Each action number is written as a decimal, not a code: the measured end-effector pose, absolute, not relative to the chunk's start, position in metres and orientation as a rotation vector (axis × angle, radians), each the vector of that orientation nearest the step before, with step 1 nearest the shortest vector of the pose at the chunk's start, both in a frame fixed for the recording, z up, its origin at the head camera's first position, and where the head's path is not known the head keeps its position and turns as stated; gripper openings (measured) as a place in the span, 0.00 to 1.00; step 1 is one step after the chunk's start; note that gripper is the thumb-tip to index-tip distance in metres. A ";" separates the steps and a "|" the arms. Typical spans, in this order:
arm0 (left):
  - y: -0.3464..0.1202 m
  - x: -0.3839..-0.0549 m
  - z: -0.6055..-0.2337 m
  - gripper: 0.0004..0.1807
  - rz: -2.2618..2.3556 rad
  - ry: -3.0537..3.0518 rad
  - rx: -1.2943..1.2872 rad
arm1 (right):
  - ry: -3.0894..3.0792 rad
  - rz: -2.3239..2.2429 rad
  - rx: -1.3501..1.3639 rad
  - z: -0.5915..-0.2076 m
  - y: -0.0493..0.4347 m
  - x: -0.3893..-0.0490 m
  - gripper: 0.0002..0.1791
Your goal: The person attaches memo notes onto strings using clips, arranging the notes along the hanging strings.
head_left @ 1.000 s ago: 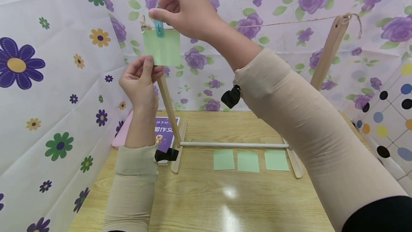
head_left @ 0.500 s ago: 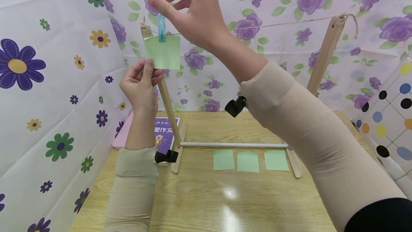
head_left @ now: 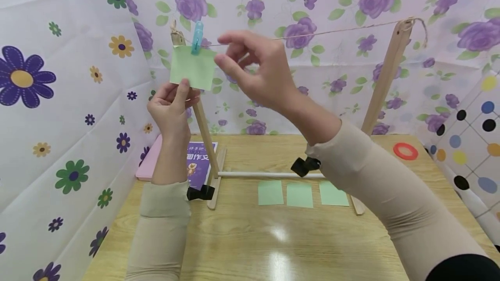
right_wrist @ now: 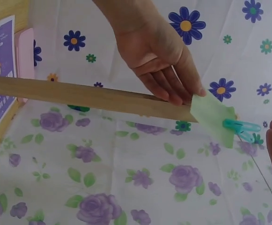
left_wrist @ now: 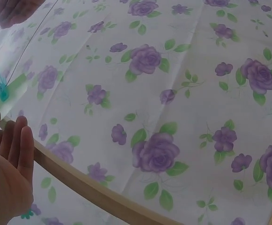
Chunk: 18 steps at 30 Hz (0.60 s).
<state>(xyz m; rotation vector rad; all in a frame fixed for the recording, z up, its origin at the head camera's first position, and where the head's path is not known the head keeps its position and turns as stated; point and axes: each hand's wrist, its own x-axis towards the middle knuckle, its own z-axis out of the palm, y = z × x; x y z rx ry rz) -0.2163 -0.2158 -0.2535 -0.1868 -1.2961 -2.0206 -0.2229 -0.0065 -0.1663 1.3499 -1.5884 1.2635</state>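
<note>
A green square paper (head_left: 193, 69) hangs from the twine (head_left: 332, 32), held by a light blue clothespin (head_left: 197, 38) at its top edge. My left hand (head_left: 172, 107) pinches the paper's lower edge between thumb and fingers. To the right of the paper, my right hand (head_left: 261, 68) is in the air with relaxed, slightly bent fingers and nothing in them. The right wrist view shows the clothespin (right_wrist: 241, 125) biting the paper (right_wrist: 213, 117), with the left thumb at the paper's other edge. In the left wrist view the paper (left_wrist: 15, 96) is partly hidden behind the left fingers.
Two wooden posts (head_left: 384, 77) carry the twine, joined low down by a white rod (head_left: 269, 174). Three green papers (head_left: 299, 194) lie on the wooden table (head_left: 234, 242). A purple book (head_left: 201, 164) and a pink item (head_left: 149, 159) lie at left, a red ring (head_left: 405, 151) at right.
My right hand has let go of the clothespin and moved down and right. The clothespin stays on the twine and paper, now tilted; paper and left hand sit slightly lower. The red ring has come into view.
</note>
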 end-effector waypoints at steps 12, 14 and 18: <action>-0.220 -0.209 -0.276 0.13 -2.053 -1.354 -0.238 | -1.825 1.376 1.296 -0.250 0.030 -0.217 0.11; -0.220 -0.206 -0.279 0.12 -2.040 -1.385 -0.247 | -1.885 1.397 1.263 -0.263 0.037 -0.216 0.11; -0.218 -0.200 -0.288 0.13 -2.019 -1.464 -0.231 | -1.999 1.445 1.198 -0.286 0.051 -0.213 0.11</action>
